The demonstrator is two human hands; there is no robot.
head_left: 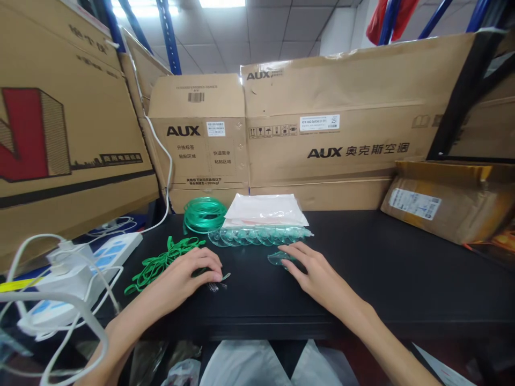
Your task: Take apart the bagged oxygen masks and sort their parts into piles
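Observation:
My left hand [203,268] is low over the black table [362,257], its fingers curled together round something small. A thin clear-green tip [226,276] pokes out by the fingertips, and small clear pieces [214,287] lie just below them. My right hand [300,260] has thumb and fingers on a clear greenish disc-like piece [276,258], partly covered by the fingers. Behind the hands stretches a row of overlapping clear green cups [257,236]. Green bands [161,265] lie in a tangle beside my left forearm.
A coil of green tubing [204,214] and a stack of white plastic bags [265,210] sit at the back. White power strips [116,254] with cables crowd the left. Cardboard panels [346,128] wall the rear; a taped box [446,198] stands at the right.

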